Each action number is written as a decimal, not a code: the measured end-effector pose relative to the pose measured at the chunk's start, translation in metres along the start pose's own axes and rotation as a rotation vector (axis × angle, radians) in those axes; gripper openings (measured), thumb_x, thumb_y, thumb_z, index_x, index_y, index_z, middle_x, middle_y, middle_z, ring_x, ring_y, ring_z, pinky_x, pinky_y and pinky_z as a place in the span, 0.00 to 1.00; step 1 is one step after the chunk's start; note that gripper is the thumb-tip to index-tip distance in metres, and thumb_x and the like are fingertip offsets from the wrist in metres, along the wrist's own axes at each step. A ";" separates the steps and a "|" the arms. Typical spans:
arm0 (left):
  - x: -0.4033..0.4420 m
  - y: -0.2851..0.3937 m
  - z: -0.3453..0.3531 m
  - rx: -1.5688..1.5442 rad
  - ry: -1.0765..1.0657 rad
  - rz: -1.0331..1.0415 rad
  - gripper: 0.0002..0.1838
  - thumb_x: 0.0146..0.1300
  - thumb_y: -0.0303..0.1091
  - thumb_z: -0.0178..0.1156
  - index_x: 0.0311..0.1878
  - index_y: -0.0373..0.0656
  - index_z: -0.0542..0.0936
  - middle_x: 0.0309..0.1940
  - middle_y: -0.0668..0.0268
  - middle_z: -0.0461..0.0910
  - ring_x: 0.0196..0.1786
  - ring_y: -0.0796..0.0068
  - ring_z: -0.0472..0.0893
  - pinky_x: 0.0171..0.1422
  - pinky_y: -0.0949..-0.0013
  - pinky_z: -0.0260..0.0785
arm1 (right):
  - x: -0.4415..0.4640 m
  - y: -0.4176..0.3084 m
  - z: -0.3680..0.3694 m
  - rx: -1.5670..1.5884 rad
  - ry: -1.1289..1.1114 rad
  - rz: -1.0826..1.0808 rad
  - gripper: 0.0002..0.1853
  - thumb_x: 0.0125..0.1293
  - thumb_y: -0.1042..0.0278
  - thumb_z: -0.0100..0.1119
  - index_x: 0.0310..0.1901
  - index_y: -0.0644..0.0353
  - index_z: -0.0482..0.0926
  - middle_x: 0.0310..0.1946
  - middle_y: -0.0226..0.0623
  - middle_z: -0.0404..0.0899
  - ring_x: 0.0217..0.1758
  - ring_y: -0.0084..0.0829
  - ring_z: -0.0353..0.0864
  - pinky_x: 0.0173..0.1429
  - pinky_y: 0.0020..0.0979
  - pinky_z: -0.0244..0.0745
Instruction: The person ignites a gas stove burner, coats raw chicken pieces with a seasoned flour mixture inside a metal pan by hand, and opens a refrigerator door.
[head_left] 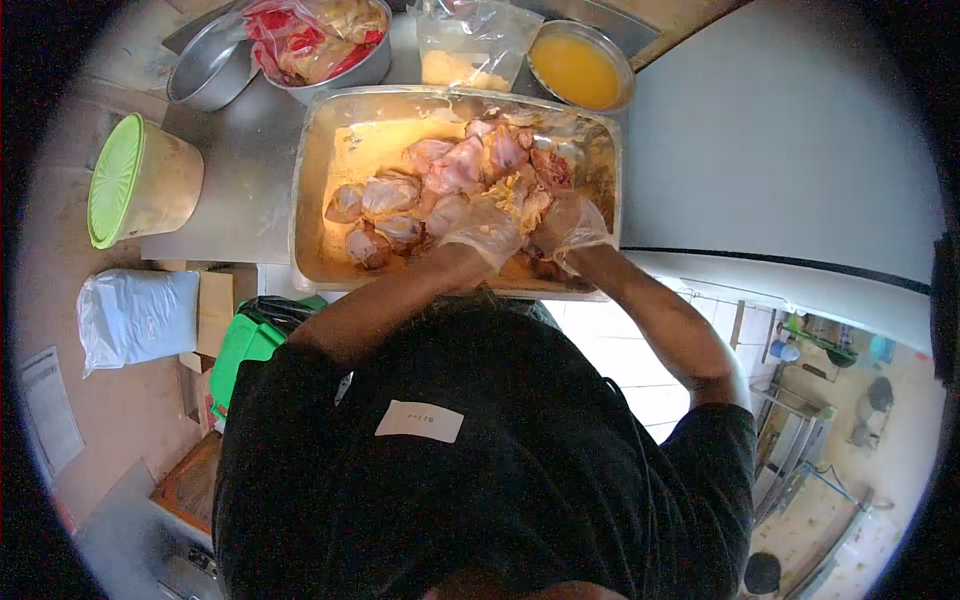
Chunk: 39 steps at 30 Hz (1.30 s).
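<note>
Raw meat pieces (455, 170) lie in a large metal tray (301, 200) dusted with yellowish powder. My left hand (487, 228), in a clear plastic glove, is over the meat near the tray's front edge. Beside it on the right, my right hand (570, 228), gloved too, is on a breaded-looking piece (522, 195) between the hands. The fingers of both hands are blurred and partly hidden among the meat, so their grip does not show.
Behind the tray stand a bowl with a red-and-clear bag (310, 45), a bag of powder (465, 65) and a bowl of yellow liquid (577, 70). A tub with a green lid (117, 180) is at left; an empty metal bowl (212, 75) stands back left.
</note>
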<state>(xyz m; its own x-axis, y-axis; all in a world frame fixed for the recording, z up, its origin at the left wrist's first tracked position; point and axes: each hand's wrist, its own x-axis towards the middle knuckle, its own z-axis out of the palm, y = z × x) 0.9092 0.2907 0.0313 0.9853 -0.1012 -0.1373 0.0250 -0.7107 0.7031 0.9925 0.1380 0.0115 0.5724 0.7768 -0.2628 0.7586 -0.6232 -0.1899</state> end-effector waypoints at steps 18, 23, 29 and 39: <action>0.006 -0.050 0.055 -0.362 -0.101 -0.183 0.20 0.69 0.39 0.47 0.59 0.42 0.72 0.53 0.52 0.76 0.56 0.54 0.76 0.62 0.60 0.67 | 0.000 0.022 0.063 -0.130 -0.189 -0.064 0.21 0.62 0.49 0.57 0.40 0.63 0.81 0.36 0.53 0.80 0.41 0.47 0.82 0.47 0.44 0.77; 0.006 -0.055 0.067 0.077 -0.122 -0.039 0.19 0.65 0.36 0.49 0.55 0.36 0.75 0.46 0.47 0.79 0.51 0.54 0.79 0.57 0.56 0.70 | 0.003 0.009 0.061 0.004 -0.237 0.090 0.19 0.62 0.52 0.56 0.40 0.63 0.81 0.34 0.53 0.81 0.40 0.48 0.82 0.46 0.44 0.78; 0.016 -0.073 0.095 0.317 -0.202 0.176 0.13 0.60 0.32 0.52 0.40 0.34 0.82 0.33 0.46 0.81 0.37 0.52 0.82 0.42 0.54 0.75 | -0.006 0.001 0.039 0.003 -0.178 0.102 0.15 0.60 0.60 0.54 0.34 0.65 0.82 0.31 0.52 0.82 0.38 0.51 0.83 0.45 0.45 0.78; 0.004 -0.060 0.088 0.458 -0.188 0.148 0.10 0.56 0.33 0.56 0.30 0.38 0.84 0.29 0.51 0.82 0.34 0.55 0.83 0.38 0.53 0.75 | -0.007 -0.022 0.004 -0.014 -0.176 0.080 0.11 0.61 0.67 0.53 0.38 0.65 0.80 0.35 0.55 0.80 0.42 0.49 0.83 0.46 0.44 0.78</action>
<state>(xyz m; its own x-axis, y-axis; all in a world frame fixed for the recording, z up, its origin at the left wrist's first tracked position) 0.8971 0.2716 -0.0725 0.9245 -0.3171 -0.2117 -0.2303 -0.9069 0.3528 0.9708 0.1460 0.0141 0.5688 0.6959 -0.4384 0.7176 -0.6804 -0.1489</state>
